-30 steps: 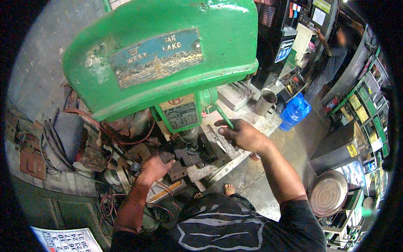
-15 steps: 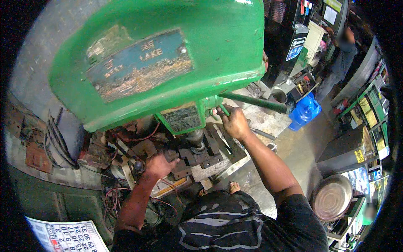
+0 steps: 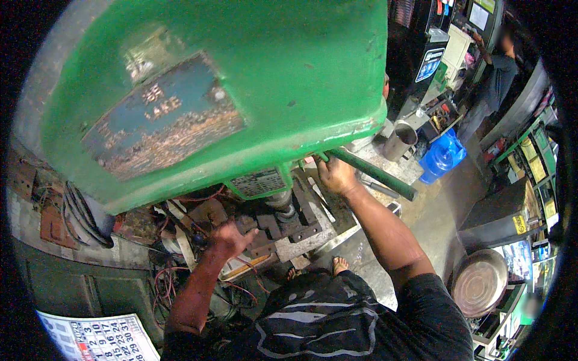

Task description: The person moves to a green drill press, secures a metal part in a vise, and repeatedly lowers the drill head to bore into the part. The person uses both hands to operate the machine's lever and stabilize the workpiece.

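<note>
The large green head of a drill press (image 3: pixel 301 78) fills the upper view. Below it a metal spindle (image 3: pixel 281 204) points down over a dark machine vise (image 3: pixel 295 231). My right hand (image 3: pixel 337 175) is wrapped around a green feed handle at the hub on the press's right side. A longer dark green lever (image 3: pixel 382 176) slants across just above this hand. Left of the spindle, my left hand (image 3: pixel 232 239) is curled at the dark metal of the vise, thumb pointing right. What its fingers hold is hidden.
A blue water jug (image 3: pixel 442 159) and a metal cylinder (image 3: pixel 400 141) stand to the right. Loose cables (image 3: pixel 165 289) hang at lower left, near a calendar (image 3: pixel 99 337). A round metal disc (image 3: pixel 480 283) is at lower right. Another person (image 3: pixel 497 75) stands far right.
The long lever has swung down toward me, and my right hand has turned with the feed handle. The press head sits lower and further left in view. My left hand stays by the vise.
</note>
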Demonstrator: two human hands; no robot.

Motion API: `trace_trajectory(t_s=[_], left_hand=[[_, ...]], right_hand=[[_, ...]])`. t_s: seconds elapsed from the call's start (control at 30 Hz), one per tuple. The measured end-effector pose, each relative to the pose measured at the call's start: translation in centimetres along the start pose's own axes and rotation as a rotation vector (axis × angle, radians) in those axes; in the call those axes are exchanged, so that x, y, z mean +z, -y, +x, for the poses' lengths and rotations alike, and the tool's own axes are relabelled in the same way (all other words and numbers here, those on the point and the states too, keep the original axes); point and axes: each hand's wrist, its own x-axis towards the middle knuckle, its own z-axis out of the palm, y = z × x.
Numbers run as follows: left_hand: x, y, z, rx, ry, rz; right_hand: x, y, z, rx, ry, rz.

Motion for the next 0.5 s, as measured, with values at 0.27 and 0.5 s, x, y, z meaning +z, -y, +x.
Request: trace_trajectory(t_s=[0.27,0.5], left_hand=[[0.6,0.8,0.2,0.017,0.008,-0.033],[2.2,2.2,1.7,0.043,0.068,-0.076]], right_hand=[[0.1,-0.6,-0.1,-0.014,0.009,0.002],[0.4,-0.7,-0.2,0.012,-0.017,-0.007]])
